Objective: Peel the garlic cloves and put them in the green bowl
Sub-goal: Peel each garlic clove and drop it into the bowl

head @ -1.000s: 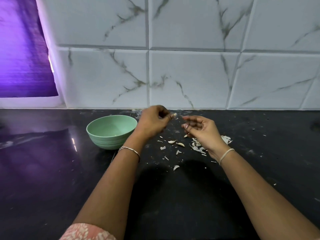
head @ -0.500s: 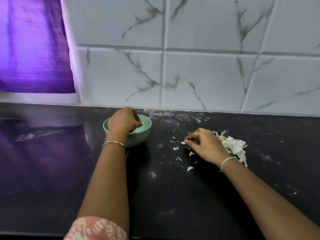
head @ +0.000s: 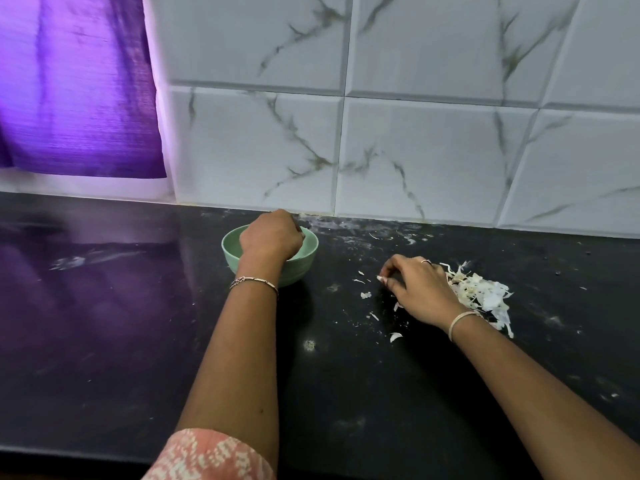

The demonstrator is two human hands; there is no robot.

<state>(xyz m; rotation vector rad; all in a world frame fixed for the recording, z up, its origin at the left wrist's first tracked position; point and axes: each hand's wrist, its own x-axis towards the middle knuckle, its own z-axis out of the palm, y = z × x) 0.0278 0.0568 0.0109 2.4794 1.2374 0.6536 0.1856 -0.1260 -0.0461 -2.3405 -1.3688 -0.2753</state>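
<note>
Left hand (head: pixel 272 237) over green bowl (head: pixel 230 251)

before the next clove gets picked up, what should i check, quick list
1. Green bowl upright on the counter: ok.
2. Left hand over the bowl's opening: ok.
3. Left grip emptied into the bowl: cannot tell, the hand hides the inside.
4. Right hand fingertips down among the loose scraps: ok; pinching one: cannot tell.
5. Peel pile beside the right hand, apart from the bowl: ok.
</note>
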